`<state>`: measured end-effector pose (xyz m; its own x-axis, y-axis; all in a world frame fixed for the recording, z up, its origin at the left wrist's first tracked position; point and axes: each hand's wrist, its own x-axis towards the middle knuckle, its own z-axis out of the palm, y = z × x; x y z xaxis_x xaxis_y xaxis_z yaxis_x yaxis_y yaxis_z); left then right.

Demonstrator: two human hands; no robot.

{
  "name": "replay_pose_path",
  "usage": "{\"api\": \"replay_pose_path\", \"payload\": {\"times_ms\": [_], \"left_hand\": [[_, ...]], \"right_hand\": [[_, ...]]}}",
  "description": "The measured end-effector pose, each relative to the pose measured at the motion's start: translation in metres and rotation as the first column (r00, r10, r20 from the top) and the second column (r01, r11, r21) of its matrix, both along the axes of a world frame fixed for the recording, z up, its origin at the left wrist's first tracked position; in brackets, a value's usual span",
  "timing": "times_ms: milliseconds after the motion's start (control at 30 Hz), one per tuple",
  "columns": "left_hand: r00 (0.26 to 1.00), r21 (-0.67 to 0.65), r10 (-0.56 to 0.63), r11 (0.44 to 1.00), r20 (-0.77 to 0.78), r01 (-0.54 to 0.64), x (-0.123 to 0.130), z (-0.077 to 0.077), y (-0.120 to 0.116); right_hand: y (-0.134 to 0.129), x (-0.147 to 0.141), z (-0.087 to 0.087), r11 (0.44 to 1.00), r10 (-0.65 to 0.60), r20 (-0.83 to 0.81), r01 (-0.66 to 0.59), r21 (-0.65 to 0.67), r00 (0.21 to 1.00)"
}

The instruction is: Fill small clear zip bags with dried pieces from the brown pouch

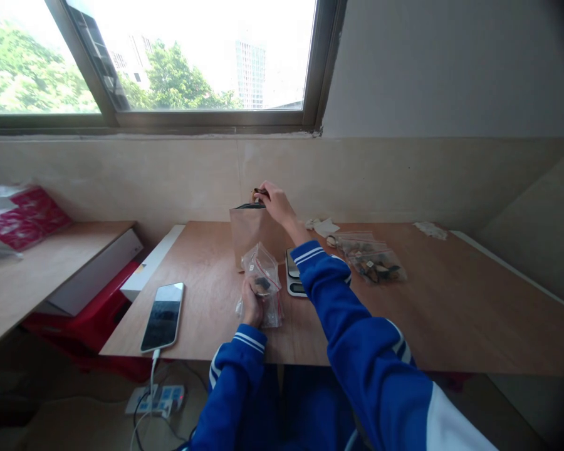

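My left hand [252, 302] is closed around a clear zip bag [262, 269] with a red seal line and a small dark piece inside. Another clear bag [272, 313] lies under that hand on the table. My right hand [275, 202] is raised over the mouth of a brown paper bag [249, 232], which stands upright. Its fingers pinch a small brown and dark piece [258, 193], too small to name. Partly behind my right forearm sits a white kitchen scale [297, 288] with a small display.
Several zip bags [376, 263] of small dark pieces lie right of the scale, near crumpled white paper [326, 227]. A phone [163, 316] on a charging cable rests at the left, above a power strip [157, 401]. A window [192, 62] is behind.
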<state>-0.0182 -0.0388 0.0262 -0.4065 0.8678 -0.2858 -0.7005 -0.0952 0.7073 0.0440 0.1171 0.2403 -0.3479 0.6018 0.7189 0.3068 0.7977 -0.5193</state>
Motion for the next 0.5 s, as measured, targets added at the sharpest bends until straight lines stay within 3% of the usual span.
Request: {"api": "replay_pose_path", "payload": {"times_ms": [67,133,267,400,500], "left_hand": [[0.998,0.035,0.041,0.999,-0.038,-0.04,0.001,-0.001,0.0],[0.995,0.067,0.069,0.996,-0.072,-0.065,0.002,-0.001,0.001],[0.997,0.068,0.064,0.996,-0.046,-0.06,0.003,0.003,0.0],[0.997,0.081,0.056,0.995,-0.055,-0.052,0.003,0.005,-0.001],[0.993,0.094,0.06,0.994,-0.097,-0.051,0.003,0.003,-0.001]], "right_hand": [[0.005,-0.003,0.0,0.999,-0.008,0.168,0.0,0.048,0.986],[0.008,-0.003,-0.003,0.997,-0.02,0.234,0.003,0.075,0.972],[0.011,0.001,-0.008,0.997,-0.025,0.202,0.008,0.083,0.979],[0.013,0.005,-0.014,0.993,-0.114,0.109,0.109,0.05,0.987],[0.012,0.005,-0.016,0.989,-0.15,0.177,0.144,0.046,0.973]]}}
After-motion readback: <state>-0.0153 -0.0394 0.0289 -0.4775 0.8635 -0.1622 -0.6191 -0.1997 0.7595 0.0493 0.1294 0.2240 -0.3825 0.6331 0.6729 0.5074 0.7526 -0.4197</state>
